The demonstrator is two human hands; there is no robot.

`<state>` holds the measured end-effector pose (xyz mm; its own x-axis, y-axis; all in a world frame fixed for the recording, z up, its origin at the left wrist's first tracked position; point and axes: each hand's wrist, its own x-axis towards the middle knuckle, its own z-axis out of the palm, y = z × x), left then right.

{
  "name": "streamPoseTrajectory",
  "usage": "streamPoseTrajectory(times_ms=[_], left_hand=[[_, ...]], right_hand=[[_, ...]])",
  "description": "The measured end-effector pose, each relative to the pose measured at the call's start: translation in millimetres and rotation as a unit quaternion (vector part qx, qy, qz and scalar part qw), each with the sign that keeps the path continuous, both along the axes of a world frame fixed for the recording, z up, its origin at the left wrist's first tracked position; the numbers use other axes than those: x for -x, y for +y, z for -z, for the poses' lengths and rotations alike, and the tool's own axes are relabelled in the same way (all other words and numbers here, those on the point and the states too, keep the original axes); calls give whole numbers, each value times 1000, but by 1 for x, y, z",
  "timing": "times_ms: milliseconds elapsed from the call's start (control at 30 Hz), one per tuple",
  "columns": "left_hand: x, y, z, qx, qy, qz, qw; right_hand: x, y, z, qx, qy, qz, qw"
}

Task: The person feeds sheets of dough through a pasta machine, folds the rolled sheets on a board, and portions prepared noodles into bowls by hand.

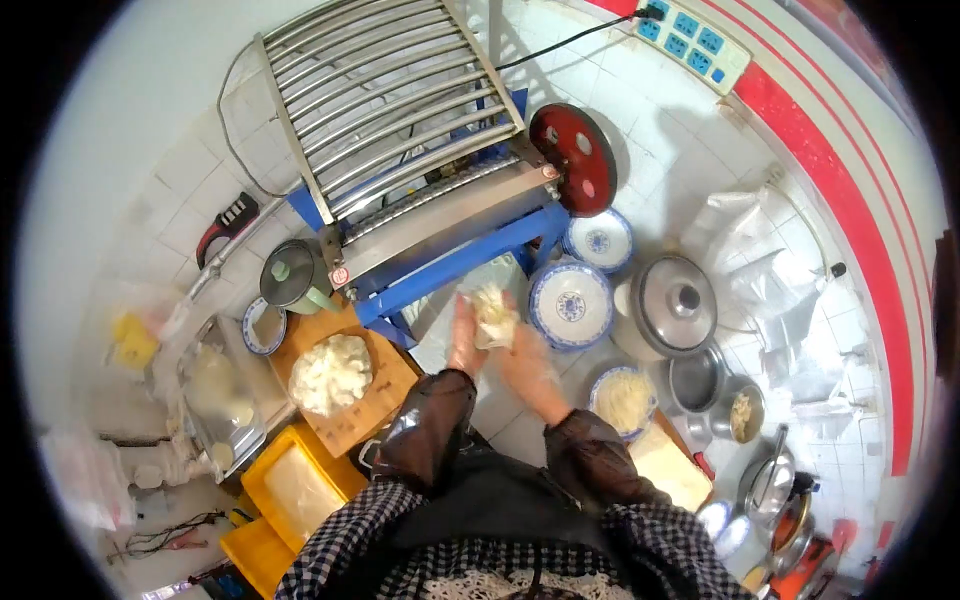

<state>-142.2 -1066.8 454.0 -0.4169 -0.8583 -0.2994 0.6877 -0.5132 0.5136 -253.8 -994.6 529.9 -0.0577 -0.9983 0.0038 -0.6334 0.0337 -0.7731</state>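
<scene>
Pale, whitish food pieces (494, 318) are held up between both hands near the middle of the view, in front of the blue-framed machine. My left hand (464, 340) is closed along their left side. On their right side is my right hand (530, 372), somewhat blurred, its fingers against the same pieces. A white cauliflower-like heap (331, 375) sits on a wooden board (388, 366) to the left. White plates with blue rims (570, 306) stand just right of the hands.
The machine with metal bars (400, 90) and a red wheel (573, 160) stands ahead. To the right are a lidded pot (672, 305), a bowl of pale shreds (623, 400) and several metal pans. Yellow trays (262, 470) lie at lower left.
</scene>
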Motion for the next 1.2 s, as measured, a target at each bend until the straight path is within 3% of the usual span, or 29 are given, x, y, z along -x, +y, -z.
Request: streamPoseTrajectory(times_ms=[100,133,167,200,233,267,300,333,367,400,467,500,533,567,600,667,733,833,933,967,1067,1200], left_hand=[[44,23,-37,82,-80,68,991],[59,23,-46,147,-165,73,973],[73,19,-52,212,-249,77,942],[84,13,-52,209,-251,72,942],[94,5,-46,254,-332,80,905],[97,0,-34,296,-411,89,858],[95,-11,15,435,-497,98,744],[87,-9,28,433,-500,95,744],[73,-5,37,377,-577,-37,724],[58,-9,50,313,-636,-168,685],[5,-32,141,160,-879,-157,420],[-30,-47,204,128,-894,-187,386],[-48,-54,197,136,-884,-250,372],[-68,-64,207,145,-869,-311,356],[-73,-67,175,194,-820,-402,357],[-59,-78,165,155,-889,-244,355],[-30,-88,131,226,-869,-158,412],[21,-108,93,325,-790,-30,519],[66,-126,68,350,-729,88,582],[78,-128,67,347,-713,116,599],[85,-124,90,373,-712,128,581],[45,-117,155,343,-734,15,587]], right_hand=[[40,-1,-35,72,55,34,995],[55,-12,-37,43,59,53,996],[74,-22,-39,27,234,-21,972],[90,-25,-33,19,318,-59,946],[106,-29,-26,17,397,-99,912],[121,-33,-4,32,372,-80,924],[137,-40,24,47,348,-60,934],[149,-48,51,62,322,-40,944],[158,-58,69,78,296,-18,952],[151,-50,46,44,266,-5,963],[135,-34,-6,-22,208,28,978],[136,-18,0,57,159,30,985],[136,-3,6,137,110,32,984],[136,16,8,111,94,41,989],[136,34,6,86,78,50,992],[131,68,-5,38,33,89,995],[127,100,-9,-62,-58,164,983],[130,134,23,-88,-101,213,968],[134,145,39,-108,-58,211,970],[134,147,37,-98,-40,202,974],[135,140,31,-59,-48,196,978],[139,142,33,-42,21,185,982]])
